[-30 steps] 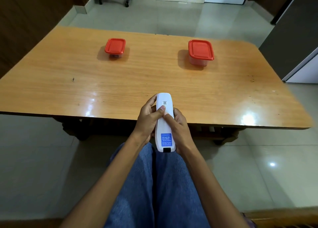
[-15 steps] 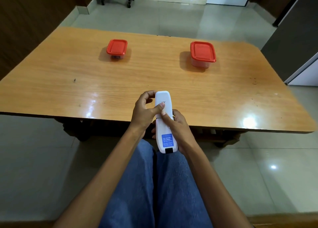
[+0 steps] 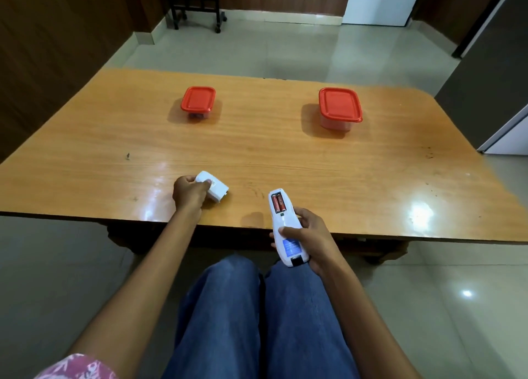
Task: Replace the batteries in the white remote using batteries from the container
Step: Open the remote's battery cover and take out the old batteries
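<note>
- Here, the white remote (image 3: 286,230) sits back-side up in the right hand (image 3: 311,240), its top end reaching over the near edge of the wooden table (image 3: 257,150) and its lower end hanging above the person's lap.
- Its battery bay lies uncovered at the end nearest the table, and two red batteries (image 3: 279,202) rest side by side inside it.
- A blue label (image 3: 291,247) marks the remote's lower back, close to the right hand's palm.
- The right hand wraps around the remote's lower half, thumb pressed on the back and fingers curled underneath.
- The left hand (image 3: 190,194) is left of the remote and grips the white battery cover (image 3: 213,189) between thumb and fingers; the cover touches or sits just above the tabletop, and which one cannot be told.
- Farther from the remote, toward the table's far side, stand two containers with red lids: a smaller container (image 3: 198,101) beyond the left hand and a larger container (image 3: 340,107) beyond the right hand, well apart from each other, both lidded.
- Blue jeans (image 3: 257,321) cover the person's legs below the remote.
</note>
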